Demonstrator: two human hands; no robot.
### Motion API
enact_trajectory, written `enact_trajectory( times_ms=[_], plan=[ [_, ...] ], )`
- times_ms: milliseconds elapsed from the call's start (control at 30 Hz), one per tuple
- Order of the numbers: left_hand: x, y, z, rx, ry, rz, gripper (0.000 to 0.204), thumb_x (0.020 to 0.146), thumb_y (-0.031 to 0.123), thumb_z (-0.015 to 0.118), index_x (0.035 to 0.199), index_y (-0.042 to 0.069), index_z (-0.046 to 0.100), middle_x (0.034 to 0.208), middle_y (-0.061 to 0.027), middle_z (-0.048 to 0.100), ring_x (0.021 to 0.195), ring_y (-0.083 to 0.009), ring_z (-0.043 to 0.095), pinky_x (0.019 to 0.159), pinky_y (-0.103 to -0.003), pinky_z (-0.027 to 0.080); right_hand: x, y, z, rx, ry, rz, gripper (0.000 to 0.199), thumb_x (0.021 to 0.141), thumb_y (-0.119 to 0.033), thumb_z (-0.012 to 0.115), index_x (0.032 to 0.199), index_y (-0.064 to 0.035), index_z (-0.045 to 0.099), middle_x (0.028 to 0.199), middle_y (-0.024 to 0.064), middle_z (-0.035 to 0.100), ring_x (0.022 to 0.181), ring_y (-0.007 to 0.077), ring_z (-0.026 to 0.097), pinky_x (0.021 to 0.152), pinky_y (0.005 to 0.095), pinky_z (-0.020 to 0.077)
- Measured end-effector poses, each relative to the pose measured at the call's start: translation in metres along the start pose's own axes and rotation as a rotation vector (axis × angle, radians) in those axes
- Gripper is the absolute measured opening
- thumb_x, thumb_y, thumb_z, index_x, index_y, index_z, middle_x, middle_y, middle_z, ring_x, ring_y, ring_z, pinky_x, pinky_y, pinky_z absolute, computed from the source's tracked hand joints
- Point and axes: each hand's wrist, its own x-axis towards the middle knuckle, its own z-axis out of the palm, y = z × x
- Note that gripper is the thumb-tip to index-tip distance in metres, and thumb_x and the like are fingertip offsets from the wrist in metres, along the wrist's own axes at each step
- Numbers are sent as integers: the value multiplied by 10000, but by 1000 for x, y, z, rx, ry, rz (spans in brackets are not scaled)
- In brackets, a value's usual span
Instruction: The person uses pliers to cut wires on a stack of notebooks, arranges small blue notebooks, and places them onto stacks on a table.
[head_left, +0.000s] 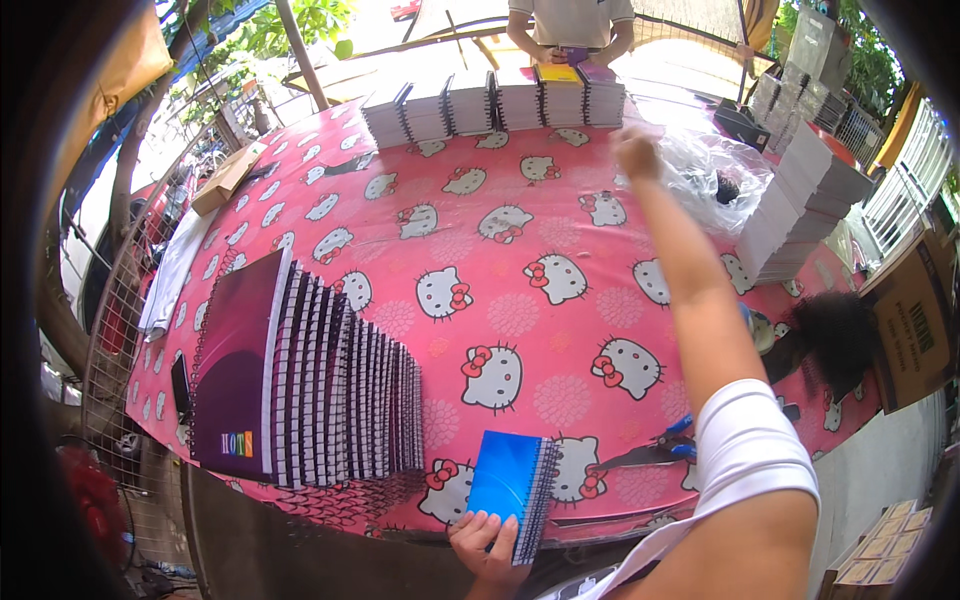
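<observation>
A small stack of blue spiral notebooks (503,485) rests at the table's near edge, its wire bindings facing right. My left hand (487,545) grips its near end, fingers lying across the top cover. Far out, my right arm stretches over the table. The right hand (637,155) is smeared by motion, so its fingers cannot be read. It is just in front of the row of notebook stacks (518,104) at the far edge, left of some crumpled clear plastic (705,175).
A tall stack of purple spiral notebooks (240,370) stands left on the pink patterned tablecloth (515,315). Blue-handled pliers (680,440) lie near the right arm. White paper stacks (800,205), black bristly material (835,340) and a cardboard box (912,320) are right. A person (572,30) stands opposite.
</observation>
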Motion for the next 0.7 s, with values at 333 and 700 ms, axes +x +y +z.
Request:
enact_trajectory(
  times_ms=[333,700],
  plan=[
    [14,4,-3,25,-41,83,366,772,138,728,1084,47,558,1014,-122,530,935,-313,536,842,-463,464,68,66,-143,-613,-108,417,590,811,-552,639,1220,-128,612,1340,105,512,1271,299,450,1023,490,377],
    [11,4,5,15,54,57,356,779,135,733,1091,45,586,976,-115,544,902,-295,541,850,-450,462,-94,-46,-271,39,-466,-477,199,817,-165,649,978,-55,690,891,154,677,775,271,670,699,379,517]
  ],
)
